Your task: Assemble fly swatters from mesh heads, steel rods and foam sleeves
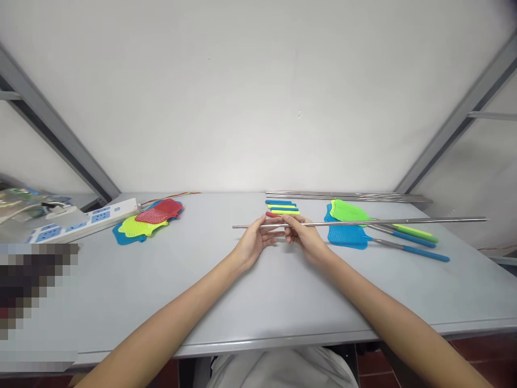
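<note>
My left hand (pixel 251 243) is over the middle of the table, palm inward, with thumb and curved fingers apart. A long thin metal rod (pixel 404 221) crosses it near the rod's left end; I cannot tell whether the fingers touch the rod. My right hand (pixel 305 237) pinches the same rod, which reaches far to the right, nearly level. Just beyond the fingertips shows a red handle grip (pixel 272 214), partly hidden; whether the left thumb touches it is unclear. Behind it several blue and yellow handle grips (pixel 283 207) lie in a row.
Flyswatter heads (pixel 159 211) in red, yellow and blue overlap at left, beside a white power strip (pixel 100 214). Flyswatters with handles (pixel 348 237) lie at right under the rod. More metal rods (pixel 343 195) run along the back wall. A pixelated patch covers the lower left.
</note>
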`<state>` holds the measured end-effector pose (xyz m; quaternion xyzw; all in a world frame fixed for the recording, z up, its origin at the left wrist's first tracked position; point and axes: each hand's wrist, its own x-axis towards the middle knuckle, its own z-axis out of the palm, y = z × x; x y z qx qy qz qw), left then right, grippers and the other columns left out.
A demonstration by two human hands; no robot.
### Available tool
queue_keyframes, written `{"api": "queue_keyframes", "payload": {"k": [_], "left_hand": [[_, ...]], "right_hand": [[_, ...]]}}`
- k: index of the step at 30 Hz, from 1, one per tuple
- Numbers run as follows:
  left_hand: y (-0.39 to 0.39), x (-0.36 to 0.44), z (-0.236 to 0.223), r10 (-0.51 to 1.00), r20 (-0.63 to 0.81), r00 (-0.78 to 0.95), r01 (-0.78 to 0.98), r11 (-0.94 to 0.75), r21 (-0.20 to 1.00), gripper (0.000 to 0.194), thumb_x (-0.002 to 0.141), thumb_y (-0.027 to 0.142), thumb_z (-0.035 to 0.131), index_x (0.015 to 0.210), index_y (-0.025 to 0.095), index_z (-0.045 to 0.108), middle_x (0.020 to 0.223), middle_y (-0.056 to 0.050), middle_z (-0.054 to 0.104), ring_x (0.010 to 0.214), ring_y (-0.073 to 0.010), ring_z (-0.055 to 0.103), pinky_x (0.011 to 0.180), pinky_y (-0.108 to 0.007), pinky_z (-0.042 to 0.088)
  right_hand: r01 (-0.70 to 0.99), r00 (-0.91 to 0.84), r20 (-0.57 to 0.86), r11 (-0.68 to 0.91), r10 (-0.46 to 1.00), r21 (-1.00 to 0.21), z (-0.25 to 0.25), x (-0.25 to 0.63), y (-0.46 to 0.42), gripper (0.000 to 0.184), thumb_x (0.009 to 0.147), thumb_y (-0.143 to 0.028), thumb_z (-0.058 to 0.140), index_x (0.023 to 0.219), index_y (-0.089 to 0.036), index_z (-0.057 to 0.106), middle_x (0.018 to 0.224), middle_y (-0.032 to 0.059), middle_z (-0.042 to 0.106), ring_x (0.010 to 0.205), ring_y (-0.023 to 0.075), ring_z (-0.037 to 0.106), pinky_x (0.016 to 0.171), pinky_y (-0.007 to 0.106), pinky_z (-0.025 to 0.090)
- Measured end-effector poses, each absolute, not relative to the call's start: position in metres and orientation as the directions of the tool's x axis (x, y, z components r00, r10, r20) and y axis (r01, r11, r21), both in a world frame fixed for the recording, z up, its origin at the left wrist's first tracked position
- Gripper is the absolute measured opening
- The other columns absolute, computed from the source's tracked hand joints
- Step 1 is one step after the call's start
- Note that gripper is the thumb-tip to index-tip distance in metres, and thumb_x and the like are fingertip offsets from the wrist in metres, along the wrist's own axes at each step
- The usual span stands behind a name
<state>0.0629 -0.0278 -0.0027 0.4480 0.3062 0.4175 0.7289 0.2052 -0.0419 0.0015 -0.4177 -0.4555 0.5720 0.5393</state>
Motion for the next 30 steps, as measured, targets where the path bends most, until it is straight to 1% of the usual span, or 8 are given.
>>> {"api": "queue_keyframes", "payload": {"k": [3, 6, 10, 15, 17, 23, 30], "left_hand": [[-0.021, 0.057, -0.005, 0.896, -0.085, 0.435, -0.363, 0.261, 0.894, 0.043, 0.080, 0.042, 0.033, 0.097, 0.012, 0.059, 0.101, -0.011, 0.061, 0.089, -0.0222, 0.058, 0.071, -0.028, 0.043], [-0.018, 0.054, -0.005, 0.908, -0.087, 0.409, -0.395, 0.262, 0.880, 0.046, 0.081, 0.040, 0.028, 0.096, 0.011, 0.059, 0.107, -0.012, 0.059, 0.086, -0.0232, 0.059, 0.069, -0.029, 0.044], [-0.019, 0.054, -0.002, 0.924, -0.085, 0.372, -0.431, 0.253, 0.866, 0.047, 0.081, 0.037, 0.025, 0.094, 0.010, 0.061, 0.105, -0.013, 0.060, 0.082, -0.0230, 0.061, 0.069, -0.029, 0.043], [-0.019, 0.052, -0.001, 0.958, -0.065, 0.279, -0.493, 0.202, 0.846, 0.046, 0.081, 0.036, 0.025, 0.090, 0.010, 0.062, 0.100, -0.012, 0.063, 0.080, -0.0211, 0.061, 0.067, -0.027, 0.042], [-0.018, 0.051, 0.000, 0.964, -0.063, 0.257, -0.516, 0.193, 0.834, 0.044, 0.081, 0.035, 0.027, 0.089, 0.010, 0.063, 0.097, -0.012, 0.064, 0.079, -0.0209, 0.061, 0.066, -0.027, 0.042], [-0.021, 0.053, 0.004, 0.964, -0.084, 0.252, -0.606, 0.225, 0.763, 0.039, 0.079, 0.031, 0.031, 0.087, 0.008, 0.063, 0.096, -0.014, 0.064, 0.079, -0.0212, 0.061, 0.067, -0.028, 0.044], [-0.024, 0.054, -0.001, 0.951, -0.177, 0.254, -0.687, 0.307, 0.659, 0.036, 0.077, 0.022, 0.030, 0.093, 0.012, 0.061, 0.113, -0.009, 0.055, 0.086, -0.0200, 0.060, 0.065, -0.027, 0.047]], "right_hand": [[-0.297, -0.038, 0.009, -0.003, 0.999, -0.955, 0.006, 0.209, -0.041, 0.024, 0.067, -0.039, 0.058, 0.071, -0.016, 0.059, 0.047, -0.0051, 0.045, 0.039, 0.0043, 0.039, 0.038, 0.017, 0.032], [-0.347, -0.019, -0.007, -0.014, 1.000, -0.938, 0.008, 0.210, -0.041, 0.027, 0.067, -0.042, 0.057, 0.071, -0.015, 0.059, 0.046, -0.0045, 0.045, 0.038, 0.0053, 0.039, 0.037, 0.018, 0.032], [-0.423, 0.055, -0.019, 0.006, 0.998, -0.906, 0.011, 0.211, -0.041, 0.033, 0.069, -0.047, 0.051, 0.068, -0.015, 0.059, 0.043, -0.0045, 0.042, 0.036, 0.0067, 0.039, 0.036, 0.019, 0.032], [-0.507, 0.281, -0.029, 0.123, 0.959, -0.853, 0.012, 0.219, -0.036, 0.029, 0.075, -0.040, 0.046, 0.060, -0.016, 0.051, 0.042, -0.0072, 0.038, 0.033, 0.0038, 0.033, 0.033, 0.017, 0.028], [-0.531, 0.327, -0.054, 0.136, 0.944, -0.836, 0.011, 0.223, -0.033, 0.029, 0.078, -0.037, 0.043, 0.059, -0.015, 0.049, 0.044, -0.0078, 0.037, 0.033, 0.0031, 0.032, 0.033, 0.016, 0.027], [-0.570, 0.324, -0.128, 0.085, 0.937, -0.817, 0.005, 0.222, -0.032, 0.027, 0.083, -0.033, 0.042, 0.065, -0.012, 0.049, 0.047, -0.0082, 0.038, 0.034, 0.0024, 0.032, 0.033, 0.016, 0.028], [-0.590, 0.313, -0.134, 0.082, 0.940, -0.803, -0.001, 0.212, -0.035, 0.025, 0.083, -0.032, 0.042, 0.072, -0.012, 0.051, 0.053, -0.0063, 0.044, 0.036, 0.0023, 0.035, 0.033, 0.015, 0.031]]}}
